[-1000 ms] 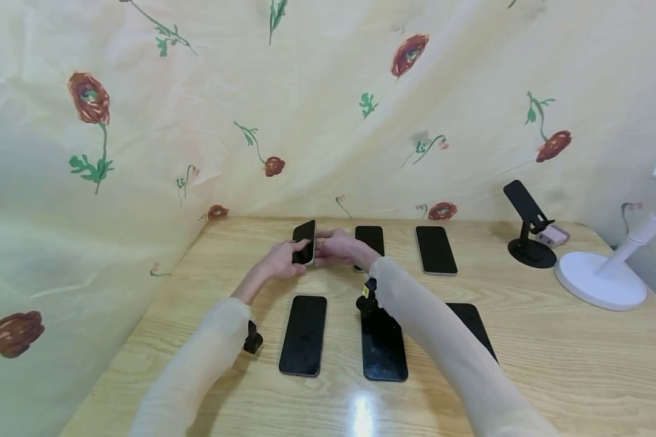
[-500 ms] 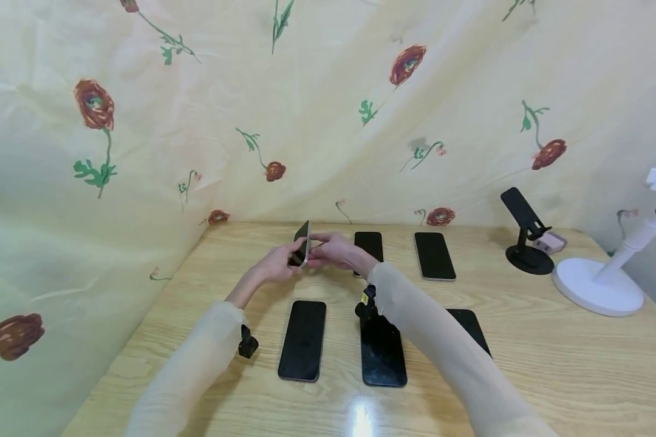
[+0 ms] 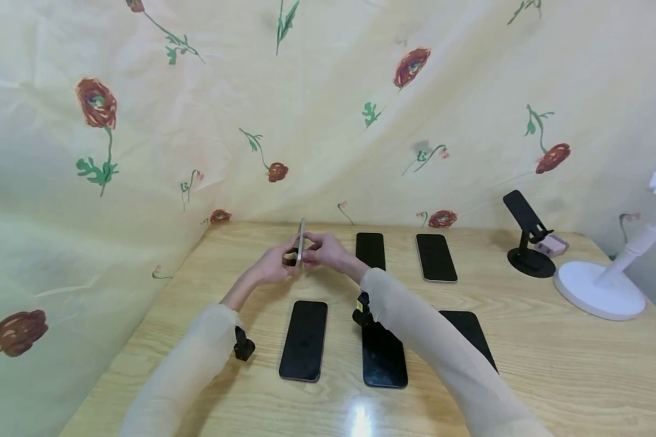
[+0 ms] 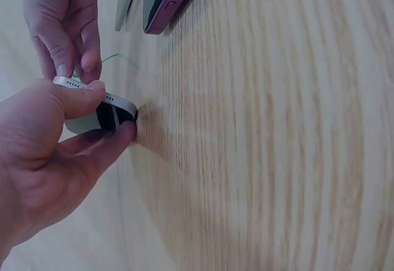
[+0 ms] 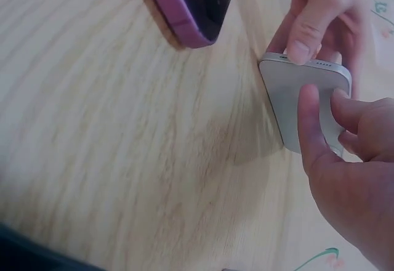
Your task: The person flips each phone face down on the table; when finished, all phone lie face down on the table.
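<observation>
At the back left of the table, both hands hold a phone (image 3: 301,241) raised on edge, its silver frame toward the head camera. My left hand (image 3: 273,265) grips its lower end. In the left wrist view the thumb lies over the silver bottom edge (image 4: 128,105), and fingers curl against the dark screen side. My right hand (image 3: 332,252) holds it from the other side. The right wrist view shows the pale grey back (image 5: 280,92), with one finger straight along it and others bent at the edge.
Several dark phones lie flat: one near the front left (image 3: 303,341), one partly under the right arm (image 3: 385,361), one at the back (image 3: 436,258). A black phone stand (image 3: 530,261) and a white lamp base (image 3: 598,291) stand at the right. Floral cloth (image 3: 328,121) hangs behind.
The phone has turned from showing its dark screen to nearly edge-on toward the head camera. Both hands have shifted slightly left with it. The phones on the table have stayed put.
</observation>
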The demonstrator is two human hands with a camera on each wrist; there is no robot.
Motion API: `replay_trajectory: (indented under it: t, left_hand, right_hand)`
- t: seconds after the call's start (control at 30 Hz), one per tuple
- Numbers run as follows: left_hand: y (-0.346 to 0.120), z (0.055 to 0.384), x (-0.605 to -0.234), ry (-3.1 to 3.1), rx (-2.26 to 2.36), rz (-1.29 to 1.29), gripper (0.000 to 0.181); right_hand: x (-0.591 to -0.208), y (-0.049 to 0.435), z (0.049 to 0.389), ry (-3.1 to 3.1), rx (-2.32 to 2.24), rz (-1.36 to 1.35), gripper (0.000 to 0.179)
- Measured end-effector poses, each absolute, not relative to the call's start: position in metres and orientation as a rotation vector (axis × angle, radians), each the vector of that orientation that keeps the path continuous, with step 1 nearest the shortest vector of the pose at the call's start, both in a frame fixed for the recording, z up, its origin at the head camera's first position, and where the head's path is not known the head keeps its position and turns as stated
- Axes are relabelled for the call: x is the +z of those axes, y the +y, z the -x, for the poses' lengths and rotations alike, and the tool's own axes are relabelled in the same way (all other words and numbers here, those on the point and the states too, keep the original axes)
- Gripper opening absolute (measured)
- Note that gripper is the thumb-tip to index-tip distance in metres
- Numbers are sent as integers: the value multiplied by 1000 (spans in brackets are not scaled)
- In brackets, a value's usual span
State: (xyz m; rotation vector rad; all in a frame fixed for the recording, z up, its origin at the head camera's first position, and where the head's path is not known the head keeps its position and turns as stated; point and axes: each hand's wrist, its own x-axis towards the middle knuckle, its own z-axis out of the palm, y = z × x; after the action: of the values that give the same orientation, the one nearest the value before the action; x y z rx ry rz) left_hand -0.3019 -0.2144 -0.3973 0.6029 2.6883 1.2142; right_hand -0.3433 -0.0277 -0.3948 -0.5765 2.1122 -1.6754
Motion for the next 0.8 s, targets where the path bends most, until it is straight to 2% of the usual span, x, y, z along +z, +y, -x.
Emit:
replay_trajectory:
  t: [0.23, 0.5, 0.8]
  left_hand:
    - [-216, 300, -400, 2652, 1316, -533, 88]
    - [-219, 296, -402, 2675, 1365, -513, 86]
    - [-225, 292, -400, 2734, 1331, -449, 87]
  right_hand:
    - [-398, -32, 343, 2215, -1605, 647, 65]
    - [-398, -42, 343, 2472, -1388, 857, 64]
    - [-400, -51, 343, 2546, -1296, 855, 71]
